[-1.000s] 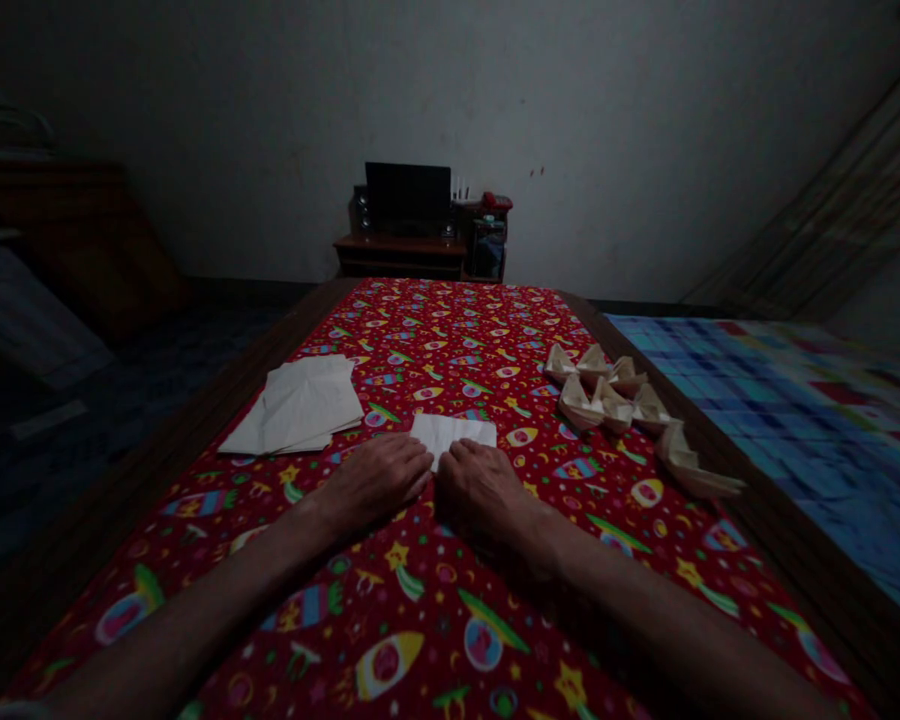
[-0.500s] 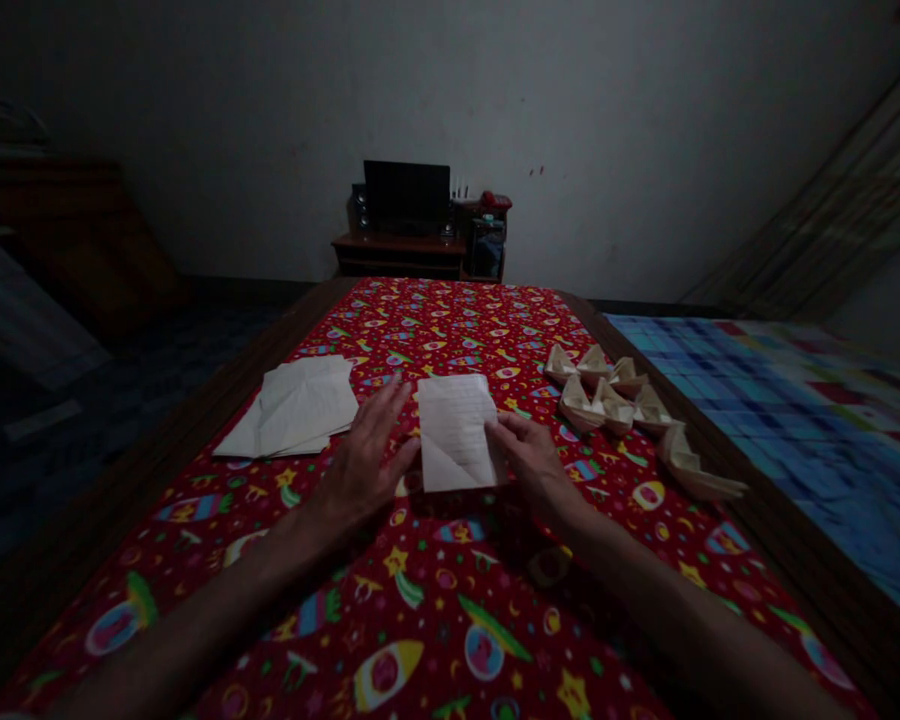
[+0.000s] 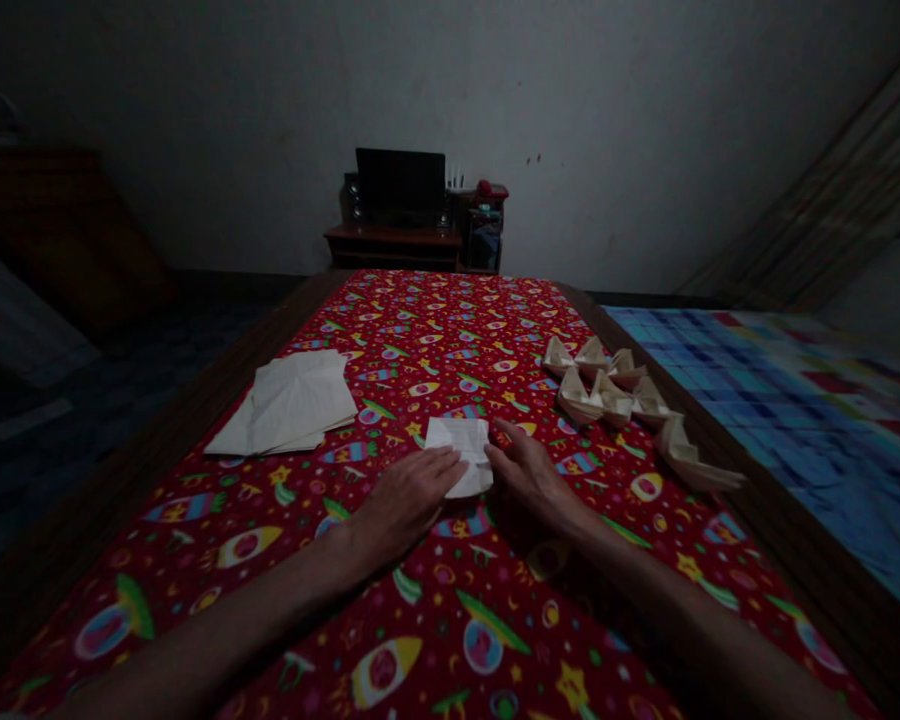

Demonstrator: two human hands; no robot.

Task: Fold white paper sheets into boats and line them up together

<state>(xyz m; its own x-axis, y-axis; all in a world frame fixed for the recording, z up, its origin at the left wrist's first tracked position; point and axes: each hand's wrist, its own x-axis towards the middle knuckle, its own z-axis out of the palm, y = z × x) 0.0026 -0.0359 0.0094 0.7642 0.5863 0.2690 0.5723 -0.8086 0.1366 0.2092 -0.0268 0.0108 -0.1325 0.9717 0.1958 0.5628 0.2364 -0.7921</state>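
Observation:
A small sheet of lined white paper (image 3: 461,435), folded over, lies on the red patterned cloth in front of me. Fingers of my left hand (image 3: 409,495) rest flat across its left and lower part, covering some of it. At its right edge is my right hand (image 3: 529,475), its thumb touching the paper and its fingers held slightly apart. To the left lies a loose stack of white paper sheets (image 3: 292,400). Several folded paper boats (image 3: 607,395) stand grouped on the right, with one paper boat (image 3: 690,455) nearer to me.
The red cloth (image 3: 390,660) covers a long surface with a dark wooden edge (image 3: 780,520). A monitor (image 3: 401,187) with speakers stands on a low cabinet by the far wall. Blue checked bedding (image 3: 727,380) lies to the right.
The paper has been folded down to a shorter piece. My left hand has moved right, from beside the paper onto it. My right hand stays by the right edge.

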